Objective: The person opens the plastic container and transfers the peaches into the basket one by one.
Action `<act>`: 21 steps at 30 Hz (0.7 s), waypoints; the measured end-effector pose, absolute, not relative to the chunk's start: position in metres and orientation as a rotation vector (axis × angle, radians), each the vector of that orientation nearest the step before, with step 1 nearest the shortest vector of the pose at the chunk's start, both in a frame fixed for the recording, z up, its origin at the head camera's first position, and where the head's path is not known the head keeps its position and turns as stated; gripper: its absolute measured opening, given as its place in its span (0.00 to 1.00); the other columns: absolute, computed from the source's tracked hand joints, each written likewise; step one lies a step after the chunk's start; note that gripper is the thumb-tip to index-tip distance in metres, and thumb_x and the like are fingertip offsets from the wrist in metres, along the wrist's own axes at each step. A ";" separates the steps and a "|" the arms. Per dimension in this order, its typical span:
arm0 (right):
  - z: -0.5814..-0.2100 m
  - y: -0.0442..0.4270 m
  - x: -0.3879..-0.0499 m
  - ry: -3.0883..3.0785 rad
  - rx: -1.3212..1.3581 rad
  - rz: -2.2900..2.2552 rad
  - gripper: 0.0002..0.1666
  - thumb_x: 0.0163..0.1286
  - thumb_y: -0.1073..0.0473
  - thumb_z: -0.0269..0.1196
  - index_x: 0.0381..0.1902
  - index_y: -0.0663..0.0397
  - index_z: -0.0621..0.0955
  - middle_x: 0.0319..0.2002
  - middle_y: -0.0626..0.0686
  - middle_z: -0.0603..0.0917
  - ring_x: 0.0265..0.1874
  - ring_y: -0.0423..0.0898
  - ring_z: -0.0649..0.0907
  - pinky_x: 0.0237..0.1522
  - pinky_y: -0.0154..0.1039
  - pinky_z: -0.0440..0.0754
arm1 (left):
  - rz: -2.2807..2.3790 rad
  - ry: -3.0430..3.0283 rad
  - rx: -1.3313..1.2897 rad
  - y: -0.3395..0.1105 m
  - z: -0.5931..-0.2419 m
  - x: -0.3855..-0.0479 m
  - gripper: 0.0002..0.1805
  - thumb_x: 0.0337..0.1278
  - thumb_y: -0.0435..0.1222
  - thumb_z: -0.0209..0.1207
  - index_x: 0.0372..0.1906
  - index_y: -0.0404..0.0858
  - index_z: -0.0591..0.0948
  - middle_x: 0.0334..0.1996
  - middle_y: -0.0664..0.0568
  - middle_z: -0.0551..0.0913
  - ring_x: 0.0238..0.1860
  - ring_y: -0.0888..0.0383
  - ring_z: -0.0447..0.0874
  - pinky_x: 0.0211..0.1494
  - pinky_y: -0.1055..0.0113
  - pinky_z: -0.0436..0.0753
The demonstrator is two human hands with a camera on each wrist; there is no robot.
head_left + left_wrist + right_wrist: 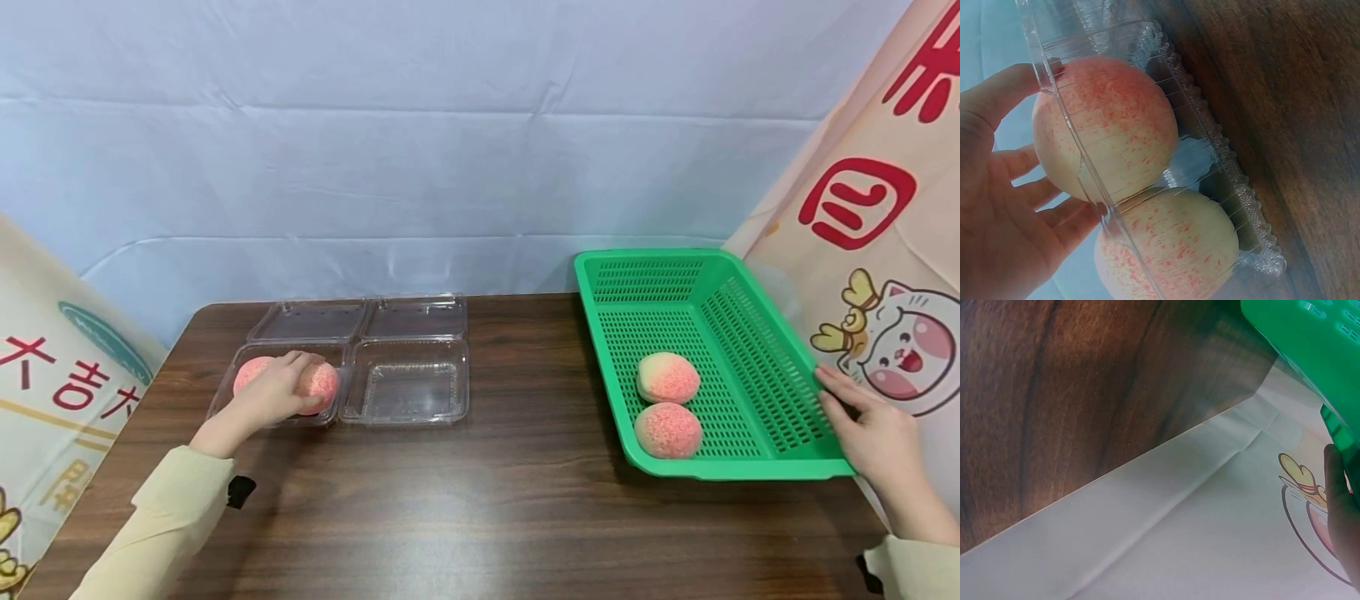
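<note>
The left hand (273,390) grasps one of two pink-flecked peaches (321,388) inside an open clear plastic clamshell (227,393) on a wood-grain tabletop (450,508), as the right hand (879,429) grips the rim of a green plastic basket (768,358) holding two more peaches.

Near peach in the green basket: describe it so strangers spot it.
On the brown table, at right, sits a green basket. In it, at left, the near peach lies in front of the far peach. Its top is mostly pink; the far one's left is cream.
</note>
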State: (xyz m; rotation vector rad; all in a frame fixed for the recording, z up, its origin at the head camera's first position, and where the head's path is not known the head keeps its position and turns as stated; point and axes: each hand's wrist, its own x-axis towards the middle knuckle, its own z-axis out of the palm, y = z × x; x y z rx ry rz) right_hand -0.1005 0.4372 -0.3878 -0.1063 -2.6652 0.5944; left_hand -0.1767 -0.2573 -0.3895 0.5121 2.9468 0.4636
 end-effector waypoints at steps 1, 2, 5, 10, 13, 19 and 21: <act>-0.388 0.437 -0.100 -2.662 -0.105 0.594 0.23 0.70 0.58 0.47 0.59 0.64 0.70 0.46 0.08 0.47 0.64 0.50 0.59 0.62 0.56 0.54 | 0.471 2.944 0.512 -0.257 -0.390 -0.177 0.33 0.46 0.41 0.64 0.55 0.27 0.69 0.52 0.30 0.69 0.53 0.33 0.67 0.51 0.42 0.68; -0.388 0.437 -0.100 -2.659 -0.104 0.593 0.23 0.70 0.58 0.47 0.59 0.64 0.71 0.46 0.08 0.47 0.64 0.46 0.58 0.62 0.56 0.54 | 0.476 2.944 0.515 -0.257 -0.391 -0.177 0.34 0.45 0.41 0.64 0.56 0.27 0.69 0.52 0.30 0.69 0.53 0.33 0.67 0.51 0.41 0.68; -0.389 0.438 -0.100 -2.653 -0.097 0.595 0.23 0.70 0.58 0.47 0.58 0.64 0.71 0.46 0.08 0.48 0.62 0.36 0.55 0.62 0.56 0.54 | 0.476 2.952 0.536 -0.258 -0.393 -0.179 0.36 0.43 0.42 0.65 0.56 0.27 0.68 0.52 0.30 0.68 0.53 0.32 0.67 0.51 0.41 0.68; -0.390 0.438 -0.100 -2.658 -0.102 0.597 0.23 0.70 0.58 0.47 0.59 0.64 0.71 0.46 0.08 0.48 0.62 0.37 0.55 0.62 0.56 0.54 | 0.450 2.983 0.574 -0.258 -0.398 -0.181 0.38 0.39 0.42 0.67 0.57 0.26 0.67 0.52 0.30 0.69 0.52 0.31 0.67 0.52 0.40 0.67; -0.390 0.439 -0.100 -2.664 -0.108 0.598 0.23 0.71 0.58 0.47 0.59 0.64 0.70 0.46 0.08 0.47 0.64 0.46 0.58 0.62 0.56 0.54 | 0.441 2.990 0.581 -0.257 -0.401 -0.183 0.39 0.38 0.41 0.67 0.57 0.26 0.67 0.52 0.30 0.69 0.52 0.31 0.67 0.52 0.40 0.66; -0.390 0.439 -0.100 -2.663 -0.101 0.599 0.23 0.71 0.58 0.47 0.59 0.63 0.70 0.47 0.08 0.48 0.63 0.39 0.56 0.62 0.56 0.53 | 0.434 2.998 0.571 -0.256 -0.405 -0.187 0.40 0.35 0.39 0.68 0.58 0.26 0.66 0.52 0.30 0.69 0.51 0.31 0.67 0.51 0.40 0.67; -0.390 0.439 -0.101 -2.657 -0.094 0.604 0.23 0.70 0.58 0.47 0.59 0.63 0.70 0.47 0.08 0.48 0.62 0.33 0.54 0.62 0.56 0.53 | 0.428 2.995 0.565 -0.255 -0.405 -0.188 0.41 0.35 0.39 0.69 0.58 0.26 0.66 0.51 0.30 0.69 0.51 0.31 0.67 0.50 0.40 0.67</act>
